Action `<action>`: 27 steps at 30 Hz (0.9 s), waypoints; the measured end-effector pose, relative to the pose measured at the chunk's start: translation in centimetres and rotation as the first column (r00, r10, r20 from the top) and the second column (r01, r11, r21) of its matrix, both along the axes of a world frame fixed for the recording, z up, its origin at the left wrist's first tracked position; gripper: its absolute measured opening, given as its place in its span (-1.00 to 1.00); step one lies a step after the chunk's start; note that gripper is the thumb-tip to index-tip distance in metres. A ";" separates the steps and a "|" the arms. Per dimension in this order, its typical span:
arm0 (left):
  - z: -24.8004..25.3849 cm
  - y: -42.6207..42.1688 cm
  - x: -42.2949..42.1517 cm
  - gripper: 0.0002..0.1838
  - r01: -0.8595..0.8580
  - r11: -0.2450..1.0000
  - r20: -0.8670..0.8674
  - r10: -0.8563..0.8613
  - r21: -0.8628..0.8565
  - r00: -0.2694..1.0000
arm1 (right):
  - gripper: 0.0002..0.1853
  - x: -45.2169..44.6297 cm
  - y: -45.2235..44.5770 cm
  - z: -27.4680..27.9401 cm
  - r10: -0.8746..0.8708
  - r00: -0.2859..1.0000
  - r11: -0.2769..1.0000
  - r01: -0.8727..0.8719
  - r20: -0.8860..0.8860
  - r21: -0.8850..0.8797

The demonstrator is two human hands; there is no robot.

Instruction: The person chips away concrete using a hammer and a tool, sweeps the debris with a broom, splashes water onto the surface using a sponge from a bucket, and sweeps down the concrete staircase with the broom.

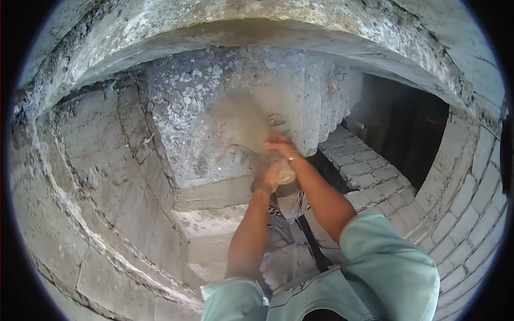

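Observation:
Both my hands are closed around a short broom whose pale, thick handle end (286, 174) sticks out towards me. Its brownish head (241, 115) is smeared by motion over the concrete landing. My left hand (269, 174) grips lower on the handle, its fingers partly blurred. Just ahead of it and to the right, my right hand (282, 147) grips too, with a thin band at the wrist. Whitish rubble (190, 101) and grey dust lie on the landing, mostly left of the broom. My shoes are partly visible near the broom.
Concrete steps (313, 123) run off to the right of the landing. A dark opening (407, 134) lies beyond a brick ledge (369, 166). Rough walls stand left (96, 144) and right (466, 214), and a thick concrete edge (257, 27) crosses the top.

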State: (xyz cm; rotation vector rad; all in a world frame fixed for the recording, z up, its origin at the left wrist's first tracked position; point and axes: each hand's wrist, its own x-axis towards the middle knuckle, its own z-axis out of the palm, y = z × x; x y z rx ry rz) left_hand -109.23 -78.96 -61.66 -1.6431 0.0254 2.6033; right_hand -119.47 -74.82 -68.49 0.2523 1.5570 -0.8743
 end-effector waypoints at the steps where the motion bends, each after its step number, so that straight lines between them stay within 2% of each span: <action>1: 3.2 -1.2 -2.9 -0.35 0.105 0.983 0.035 -0.101 -0.149 0.994 | -0.23 -2.3 -0.8 3.9 -0.193 0.980 0.979 0.189 0.048 0.076; 2: 5.3 -1.9 -3.9 -0.42 0.216 0.934 0.087 -0.199 -0.285 0.976 | -0.23 -2.1 -0.9 5.2 -0.209 0.977 0.976 0.206 0.041 0.076; 3: 5.0 -2.1 -2.5 -0.42 0.232 0.929 0.080 -0.218 -0.287 0.973 | -0.21 -1.5 -0.7 6.3 -0.257 0.966 0.965 0.258 -0.027 0.053; 4: 4.1 -2.3 -0.6 -0.31 0.239 0.955 -0.053 -0.252 -0.175 0.966 | -0.18 -1.1 -0.7 7.2 -0.299 0.949 0.953 0.302 -0.096 0.021; 6: 4.3 -2.2 2.4 -0.18 0.282 0.957 -0.186 -0.290 -0.069 0.939 | -0.15 2.1 -1.0 9.2 -0.332 0.932 0.943 0.330 -0.148 -0.040; 7: 5.0 -1.9 3.7 -0.17 0.260 0.920 -0.122 -0.306 -0.293 0.944 | -0.12 3.8 -1.3 9.9 -0.345 0.919 0.938 0.333 -0.190 -0.096; 8: 5.7 -1.5 5.2 -0.15 0.240 0.832 -0.054 -0.306 -0.500 0.950 | -0.11 5.7 -1.0 9.2 -0.211 0.967 0.975 0.197 -0.141 -0.106; 9: 7.4 -1.9 6.4 -0.17 0.236 0.877 0.012 -0.254 -0.420 0.967 | -0.09 7.7 -0.8 8.4 -0.070 0.994 0.991 0.059 -0.089 -0.122; 10: 9.2 -2.5 7.5 -0.19 0.223 0.913 0.085 -0.206 -0.341 0.975 | -0.06 8.4 -2.4 10.1 0.135 0.988 0.989 -0.139 -0.080 -0.057; 12: 10.3 -3.0 9.4 -0.21 0.138 0.945 0.213 -0.075 -0.297 0.974 | 0.01 11.9 -4.4 9.1 0.236 0.970 0.957 -0.221 0.061 -0.188; 13: 10.2 -3.2 9.4 -0.21 0.154 0.939 0.216 -0.088 -0.308 0.972 | 0.05 14.6 -4.3 6.3 0.158 0.965 0.933 -0.078 0.207 -0.352; 14: 10.1 -3.2 9.5 -0.27 0.088 0.924 0.287 0.025 -0.372 0.958 | 0.05 14.4 -5.4 6.4 0.148 0.966 0.931 -0.063 0.212 -0.361; 15: 9.9 -3.3 9.4 -0.33 0.025 0.897 0.346 0.144 -0.441 0.927 | 0.03 13.6 -6.4 6.8 0.250 0.943 0.917 -0.158 0.220 -0.365; 16: 7.8 -3.4 9.9 -0.33 0.037 0.892 0.354 0.140 -0.450 0.925 | 0.02 12.7 -7.5 7.0 0.350 0.909 0.894 -0.251 0.228 -0.371; 18: 1.6 -4.1 10.2 -0.68 -0.001 0.922 0.250 0.106 -0.388 0.962 | 0.03 12.4 -8.4 0.6 0.247 0.933 0.885 -0.108 0.262 -0.452; 20: 0.0 -5.4 3.5 -0.81 0.222 0.916 0.188 -0.166 -0.334 0.968 | -0.04 4.8 -7.9 -0.4 0.181 0.970 0.943 -0.125 0.160 -0.309; 21: -2.4 -5.1 1.1 -0.72 0.323 0.883 0.191 -0.272 -0.342 0.943 | -0.15 0.7 -6.8 -0.1 0.102 0.956 0.954 -0.015 0.275 -0.300; 22: -4.5 -4.4 -0.9 -0.62 0.416 0.838 0.193 -0.370 -0.353 0.909 | -0.20 -1.4 -5.1 1.0 -0.113 0.970 0.952 0.168 0.216 -0.256; 23: -4.5 -3.0 -3.8 -0.46 0.429 0.739 0.189 -0.391 -0.520 0.901 | -0.25 -3.7 -3.6 1.4 -0.315 0.939 0.911 0.339 0.136 -0.233; 24: -3.5 -1.8 -5.8 -0.29 0.433 0.618 0.197 -0.413 -0.656 0.889 | -0.24 -4.8 -1.9 1.3 -0.400 0.916 0.896 0.396 0.026 -0.199; 25: -3.2 -1.4 -6.7 -0.29 0.446 0.621 0.208 -0.419 -0.645 0.884 | -0.24 -5.1 -0.1 1.4 -0.472 0.878 0.875 0.456 -0.083 -0.162; 26: -3.2 -1.4 -7.9 -0.17 0.498 0.631 0.078 -0.571 -0.595 0.817 | -0.24 -6.0 1.1 1.9 -0.474 0.877 0.874 0.458 -0.079 -0.160; 27: -2.7 -1.3 -8.8 -0.04 0.561 0.623 -0.064 -0.698 -0.545 0.713 | -0.22 -6.6 2.2 2.7 -0.589 0.804 0.805 0.573 -0.088 -0.155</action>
